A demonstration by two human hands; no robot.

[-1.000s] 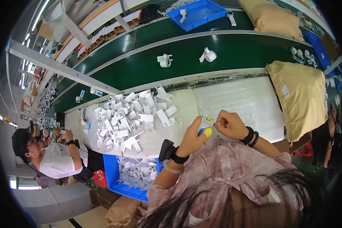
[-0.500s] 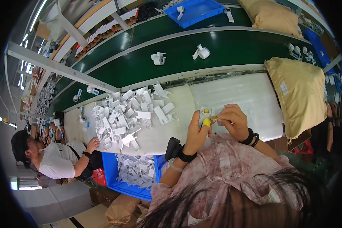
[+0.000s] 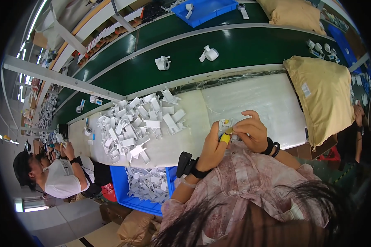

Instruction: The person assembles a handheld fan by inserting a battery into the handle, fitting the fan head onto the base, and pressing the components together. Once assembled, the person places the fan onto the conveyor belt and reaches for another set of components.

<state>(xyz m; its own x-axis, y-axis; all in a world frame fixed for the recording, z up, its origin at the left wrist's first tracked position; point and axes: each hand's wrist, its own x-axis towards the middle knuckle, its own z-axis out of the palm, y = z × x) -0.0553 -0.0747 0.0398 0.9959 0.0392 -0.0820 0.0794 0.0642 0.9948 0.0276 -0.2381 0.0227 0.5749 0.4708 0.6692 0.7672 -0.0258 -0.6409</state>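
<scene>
My left hand (image 3: 213, 147) is closed on a small white plastic part (image 3: 225, 122) with a bit of yellow inside, held over the near edge of the table. A bright yellow wrap (image 3: 225, 138) covers part of its thumb. Close against it, my right hand (image 3: 252, 132) is in a pinch, its fingertips on a small yellowish strip (image 3: 230, 130) beside the part. The fingers partly hide both pieces. To the left, a heap of white plastic parts (image 3: 127, 131) lies on the table.
A blue bin (image 3: 119, 193) of white pieces stands below the table edge. Beyond is a green conveyor (image 3: 123, 80) with white round-headed assemblies (image 3: 163, 63) and a blue tray (image 3: 206, 16). A tan sack (image 3: 323, 99) lies at right. A co-worker (image 3: 62, 177) sits at left.
My right fingers have come in closer to the white part, with the strip now against it. The co-worker's hand has left the heap's edge. The whole view has shifted slightly.
</scene>
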